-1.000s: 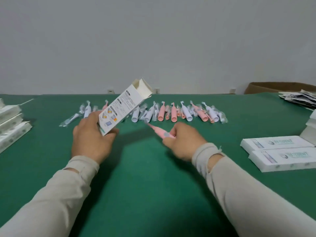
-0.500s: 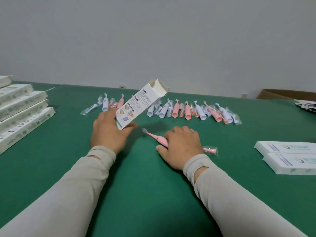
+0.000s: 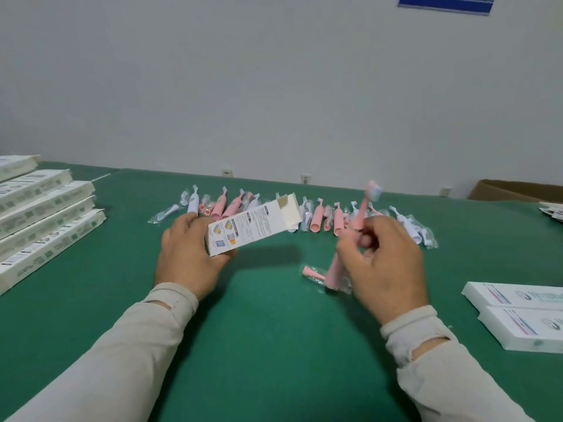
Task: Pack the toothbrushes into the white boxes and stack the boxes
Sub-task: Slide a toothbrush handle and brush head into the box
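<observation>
Box in one hand, brush in the other

Left hand [image 3: 189, 254] grips the open white box [image 3: 253, 228] above the green table [image 3: 274, 345]; right hand [image 3: 385, 263] pinches a pink toothbrush [image 3: 355, 236] upright, head up, just right of it.

Box [image 3: 253, 226] print — too small (blurred) to read.

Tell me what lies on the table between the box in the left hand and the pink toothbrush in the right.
Bare green table, crossed only by the shadow of the open box. The pink toothbrush stands apart from it in the head view.
</observation>
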`<state>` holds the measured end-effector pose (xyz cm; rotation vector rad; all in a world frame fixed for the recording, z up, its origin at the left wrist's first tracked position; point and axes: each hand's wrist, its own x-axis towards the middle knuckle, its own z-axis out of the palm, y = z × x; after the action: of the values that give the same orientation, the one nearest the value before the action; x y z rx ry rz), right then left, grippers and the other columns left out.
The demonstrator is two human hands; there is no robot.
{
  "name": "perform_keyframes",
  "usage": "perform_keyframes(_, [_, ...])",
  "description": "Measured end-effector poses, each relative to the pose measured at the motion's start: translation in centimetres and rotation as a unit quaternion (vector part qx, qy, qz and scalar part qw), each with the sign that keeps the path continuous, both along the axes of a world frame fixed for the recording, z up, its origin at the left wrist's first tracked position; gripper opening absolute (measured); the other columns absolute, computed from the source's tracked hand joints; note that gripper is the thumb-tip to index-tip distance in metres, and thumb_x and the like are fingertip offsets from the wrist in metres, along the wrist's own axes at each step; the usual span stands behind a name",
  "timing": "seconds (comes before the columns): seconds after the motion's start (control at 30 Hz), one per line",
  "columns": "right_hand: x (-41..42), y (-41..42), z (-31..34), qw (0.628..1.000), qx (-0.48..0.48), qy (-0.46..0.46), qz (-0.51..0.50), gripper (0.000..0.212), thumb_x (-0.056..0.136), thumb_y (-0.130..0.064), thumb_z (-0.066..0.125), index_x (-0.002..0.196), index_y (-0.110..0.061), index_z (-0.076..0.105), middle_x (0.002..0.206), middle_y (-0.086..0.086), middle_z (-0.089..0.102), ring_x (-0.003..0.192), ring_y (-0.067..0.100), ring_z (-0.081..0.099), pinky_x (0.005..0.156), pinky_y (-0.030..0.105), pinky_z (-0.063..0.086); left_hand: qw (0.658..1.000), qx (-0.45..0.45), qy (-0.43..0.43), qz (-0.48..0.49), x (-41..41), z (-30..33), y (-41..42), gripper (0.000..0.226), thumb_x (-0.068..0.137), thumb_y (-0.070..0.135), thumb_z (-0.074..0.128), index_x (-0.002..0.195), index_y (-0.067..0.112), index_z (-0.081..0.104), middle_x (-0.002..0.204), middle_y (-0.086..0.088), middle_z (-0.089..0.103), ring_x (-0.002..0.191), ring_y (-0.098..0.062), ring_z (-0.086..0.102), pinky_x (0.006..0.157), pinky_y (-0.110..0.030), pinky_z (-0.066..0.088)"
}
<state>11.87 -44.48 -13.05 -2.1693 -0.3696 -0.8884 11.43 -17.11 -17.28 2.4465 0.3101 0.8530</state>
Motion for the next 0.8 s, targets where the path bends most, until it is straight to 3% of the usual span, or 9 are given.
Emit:
perform_keyframes(0.1, [-0.5, -0.2, 0.9, 0.984, 0.172, -0.039, 0.012, 0.020, 0.083, -0.044, 0.056, 0.072, -0.028, 0.053, 0.064, -0.009, 0.055, 0.056, 0.006, 0.052, 0.049, 0.015, 0.038, 1.000, 0.016, 0.006, -0.016, -0.2, -0.1, -0.6, 0.057, 0.075, 0.035, 0.083, 0.127, 0.027, 0.061, 0.142, -0.006, 0.045, 0.130, -0.032, 0.036, 0.107, -0.043, 0.033])
perform_keyframes(0.17, [-0.6, 0.0, 1.2, 0.946, 0.318, -0.024, 0.060, 0.012, 0.085, -0.037, 0.058, 0.078, -0.028, 0.057, 0.063, -0.004, 0.065, 0.053, 0.009, 0.062, 0.045, 0.018, 0.045, 1.000, 0.023, 0.011, -0.018, -0.2, -0.1, -0.8, 0.061, 0.074, 0.036, 0.083, 0.129, 0.027, 0.059, 0.143, -0.006, 0.045, 0.131, -0.032, 0.035, 0.107, -0.044, 0.033])
perform_keyframes(0.27, [-0.4, -0.2, 1.3, 0.905, 0.415, -0.004, 0.098, 0.006, 0.090, -0.024, 0.059, 0.087, -0.019, 0.060, 0.070, -0.004, 0.072, 0.057, 0.015, 0.069, 0.049, 0.022, 0.054, 0.999, 0.028, 0.015, -0.013, -0.3, -0.2, -0.5, 0.060, 0.074, 0.038, 0.083, 0.128, 0.028, 0.059, 0.142, -0.004, 0.046, 0.131, -0.031, 0.036, 0.107, -0.045, 0.033])
perform_keyframes(0.4, [0.0, -0.3, 1.0, 0.881, 0.453, 0.033, 0.132, 0.008, 0.095, -0.017, 0.059, 0.091, -0.009, 0.062, 0.079, 0.013, 0.072, 0.062, 0.023, 0.072, 0.055, 0.026, 0.057, 0.999, 0.026, 0.012, -0.016, -0.3, -0.2, -0.3, 0.056, 0.073, 0.037, 0.083, 0.123, 0.026, 0.061, 0.137, -0.002, 0.050, 0.127, -0.030, 0.039, 0.104, -0.043, 0.035])
perform_keyframes(0.57, [0.0, 0.2, 0.6, 0.884, 0.435, 0.068, 0.155, 0.012, 0.095, -0.014, 0.064, 0.093, -0.002, 0.062, 0.081, 0.014, 0.073, 0.066, 0.024, 0.074, 0.057, 0.024, 0.057, 0.998, 0.028, -0.010, -0.056, -0.3, -0.1, -0.5, 0.057, 0.072, 0.035, 0.085, 0.123, 0.026, 0.061, 0.132, 0.000, 0.053, 0.123, -0.029, 0.042, 0.103, -0.038, 0.032])
perform_keyframes(0.8, [0.1, -0.1, 0.8, 0.880, 0.422, 0.113, 0.184, 0.019, 0.093, -0.024, 0.069, 0.091, -0.006, 0.066, 0.079, 0.010, 0.076, 0.066, 0.022, 0.074, 0.054, 0.024, 0.057, 0.996, 0.056, -0.033, -0.057, -0.5, 0.0, -0.4, 0.053, 0.074, 0.039, 0.084, 0.121, 0.027, 0.062, 0.129, 0.002, 0.056, 0.119, -0.028, 0.046, 0.099, -0.036, 0.034])
